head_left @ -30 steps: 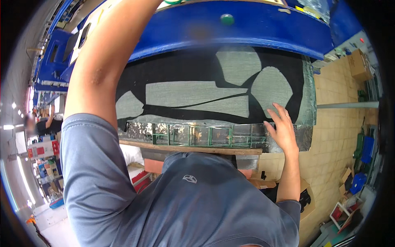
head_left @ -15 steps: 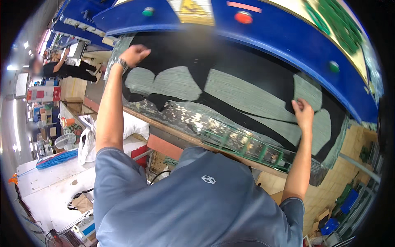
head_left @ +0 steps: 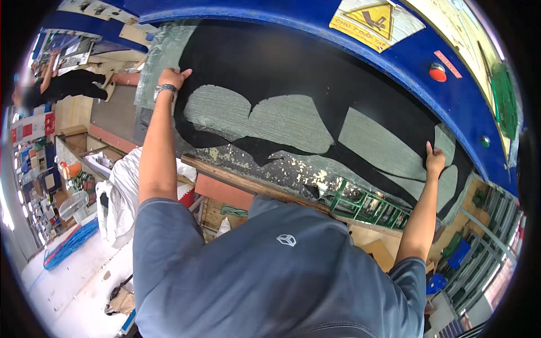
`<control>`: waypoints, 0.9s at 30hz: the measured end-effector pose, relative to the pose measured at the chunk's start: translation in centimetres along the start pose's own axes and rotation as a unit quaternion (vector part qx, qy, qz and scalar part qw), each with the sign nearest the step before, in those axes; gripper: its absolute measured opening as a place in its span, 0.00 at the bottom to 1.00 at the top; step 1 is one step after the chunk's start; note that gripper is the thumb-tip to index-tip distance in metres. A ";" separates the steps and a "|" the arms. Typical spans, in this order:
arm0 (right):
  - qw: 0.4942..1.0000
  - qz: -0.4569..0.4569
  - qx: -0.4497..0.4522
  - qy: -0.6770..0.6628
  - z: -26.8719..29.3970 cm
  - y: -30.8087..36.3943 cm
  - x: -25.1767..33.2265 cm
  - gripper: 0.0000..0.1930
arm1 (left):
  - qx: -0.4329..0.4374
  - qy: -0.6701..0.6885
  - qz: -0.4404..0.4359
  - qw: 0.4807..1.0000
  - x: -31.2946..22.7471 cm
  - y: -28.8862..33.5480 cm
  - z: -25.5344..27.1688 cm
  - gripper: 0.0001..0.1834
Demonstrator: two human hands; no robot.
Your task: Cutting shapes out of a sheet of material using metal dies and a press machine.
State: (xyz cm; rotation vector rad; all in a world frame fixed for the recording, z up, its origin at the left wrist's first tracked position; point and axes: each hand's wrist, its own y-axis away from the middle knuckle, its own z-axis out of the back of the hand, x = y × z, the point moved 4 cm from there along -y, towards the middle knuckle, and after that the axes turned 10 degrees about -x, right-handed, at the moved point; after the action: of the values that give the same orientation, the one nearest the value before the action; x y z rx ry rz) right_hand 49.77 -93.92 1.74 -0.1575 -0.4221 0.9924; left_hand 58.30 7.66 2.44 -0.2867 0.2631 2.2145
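Both hands are spreading wide across a black sheet with shaped cut-outs that is lying on the pale green bed of a blue-framed machine. Left hand, wearing a wristwatch, is curling its fingers over the sheet's far left edge and appears to be pinching it, thumb tucked out of sight. Right hand is pressing near the sheet's right end, fingers mostly extended and lying flat; whether it is gripping an edge or only holding the material down cannot be told. Between them the sheet is looking flat, with the green surface showing through the cut-outs. A worn wooden ledge with flaking paint is running along the near side, above a green metal rack. To handle this well, I judge that both hands should be moving together and keeping even tension, since a thin sheet weakened by cut-outs is likely to tear or fold at the narrow bridges if one side is leading. Keeping it low over the bed should be helping it stay flat. A white bag is sitting to the left, and another person is working in the far background.
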 end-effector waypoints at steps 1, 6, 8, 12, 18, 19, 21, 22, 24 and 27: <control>0.999 0.019 -0.025 0.017 0.3 -0.3 -1.0 0.33 | -0.010 -0.011 -0.025 1.000 -0.5 -0.4 -0.9 0.33; 0.992 -0.021 0.106 0.057 0.9 1.2 0.9 0.33 | 0.010 -0.029 -0.053 0.998 1.7 0.3 0.7 0.32; 0.993 -0.012 0.101 0.062 1.5 2.1 1.4 0.33 | -0.011 0.020 -0.063 0.998 4.2 1.0 1.3 0.35; 0.993 0.003 0.098 0.067 2.7 3.9 0.5 0.34 | 0.004 0.026 -0.098 0.995 6.2 2.4 1.5 0.36; 0.972 -0.034 0.214 0.093 5.0 7.3 -0.4 0.35 | 0.025 0.060 -0.020 0.998 9.7 5.5 3.4 0.32; 0.972 -0.037 0.213 0.097 5.8 8.1 -0.8 0.35 | 0.029 0.061 -0.023 0.997 9.6 6.0 3.3 0.32; 0.973 -0.020 0.213 0.089 7.3 9.5 -1.3 0.35 | 0.055 0.058 0.033 0.996 10.0 6.9 2.9 0.32; 0.968 -0.007 0.235 0.083 6.9 9.6 -0.5 0.35 | 0.016 0.066 -0.024 0.997 13.6 6.2 4.3 0.32; 0.964 -0.016 0.252 0.085 7.8 10.6 -1.0 0.35 | 0.013 0.065 -0.036 0.997 14.1 6.9 3.7 0.32; 0.959 -0.022 0.272 0.075 8.4 11.9 -2.4 0.36 | -0.002 0.074 -0.080 0.994 15.0 7.8 4.1 0.31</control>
State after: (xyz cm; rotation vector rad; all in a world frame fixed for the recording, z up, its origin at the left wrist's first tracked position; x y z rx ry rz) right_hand 35.87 -89.99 4.87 0.2715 -0.0025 1.0115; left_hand 42.68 15.30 2.55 -0.4593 0.3066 2.0384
